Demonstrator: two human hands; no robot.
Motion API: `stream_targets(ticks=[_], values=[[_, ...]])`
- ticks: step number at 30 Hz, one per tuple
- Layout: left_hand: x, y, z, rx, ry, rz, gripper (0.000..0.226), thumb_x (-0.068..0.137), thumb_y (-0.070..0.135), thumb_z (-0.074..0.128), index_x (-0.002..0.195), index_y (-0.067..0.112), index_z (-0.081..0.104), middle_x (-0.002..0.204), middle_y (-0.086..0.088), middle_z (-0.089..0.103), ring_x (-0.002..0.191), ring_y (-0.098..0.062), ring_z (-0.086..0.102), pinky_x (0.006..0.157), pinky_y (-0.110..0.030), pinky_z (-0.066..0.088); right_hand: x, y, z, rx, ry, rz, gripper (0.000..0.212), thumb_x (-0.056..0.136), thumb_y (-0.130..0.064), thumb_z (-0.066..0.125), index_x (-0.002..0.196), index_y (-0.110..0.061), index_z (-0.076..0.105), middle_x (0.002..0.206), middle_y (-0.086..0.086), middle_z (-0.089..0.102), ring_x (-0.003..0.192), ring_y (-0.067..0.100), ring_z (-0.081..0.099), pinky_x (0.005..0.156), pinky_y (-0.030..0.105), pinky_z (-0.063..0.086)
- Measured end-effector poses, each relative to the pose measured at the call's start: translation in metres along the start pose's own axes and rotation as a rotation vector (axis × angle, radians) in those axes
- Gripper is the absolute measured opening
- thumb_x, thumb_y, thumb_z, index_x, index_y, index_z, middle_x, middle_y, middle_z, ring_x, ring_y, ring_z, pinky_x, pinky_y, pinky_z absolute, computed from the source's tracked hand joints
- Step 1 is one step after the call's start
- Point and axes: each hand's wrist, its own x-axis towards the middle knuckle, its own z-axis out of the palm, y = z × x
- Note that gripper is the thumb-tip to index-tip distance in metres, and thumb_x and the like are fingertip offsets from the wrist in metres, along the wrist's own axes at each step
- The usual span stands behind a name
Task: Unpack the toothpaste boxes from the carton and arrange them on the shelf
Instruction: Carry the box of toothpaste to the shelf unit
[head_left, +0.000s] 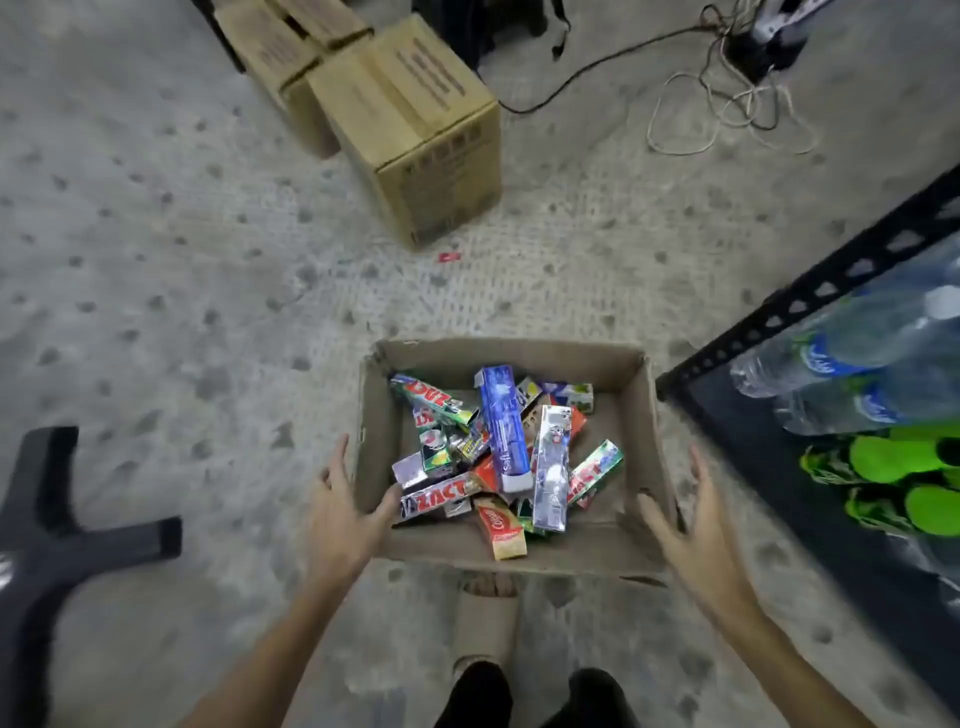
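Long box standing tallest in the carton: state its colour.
Blue with white ends; head view.

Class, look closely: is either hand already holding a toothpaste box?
No. The left hand and right hand are spread open at the sides of the carton, while the toothpaste boxes lie loose inside.

A shop stockroom: sealed cartons (415, 124) on bare concrete floor (156, 260), metal shelf (810, 301) stocked with water bottles (841, 358).

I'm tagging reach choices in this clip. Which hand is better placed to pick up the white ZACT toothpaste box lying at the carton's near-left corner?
Left, probably. The left hand is open at the near-left wall of the open brown cardboard carton, its thumb beside the white ZACT toothpaste box. The right hand is open at the opposite wall.
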Motion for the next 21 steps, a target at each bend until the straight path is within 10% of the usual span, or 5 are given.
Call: stream_targets(ticks=[11, 21], values=[[0.082, -0.038, 0.047, -0.400, -0.140, 0.127, 0.085, 0.092, 0.025, 0.072, 0.153, 0.049, 0.017, 0.154, 0.005, 0.045, 0.137, -0.014, 0.050, 0.114, -0.049, 0.041, 0.075, 0.038, 0.045, -0.149, -0.052, -0.033, 0.085, 0.092, -0.045, 0.064, 0.151, -0.061, 0.004, 0.138, -0.005, 0.061, 0.115, 0.027, 0.067, 0.089, 0.053, 0.055], [0.075, -0.024, 0.057, -0.454, -0.179, 0.228, 0.070, 0.104, 0.010, 0.049, 0.161, 0.028, 0.013, 0.166, 0.009, 0.022, 0.153, -0.011, 0.021, 0.125, -0.052, 0.020, 0.073, 0.052, 0.049, -0.257, 0.024, -0.158, 0.079, 0.101, -0.026, 0.053, 0.157, -0.047, 0.003, 0.096, 0.015, 0.072, 0.065, 0.033, 0.061, 0.059, 0.038, 0.043]])
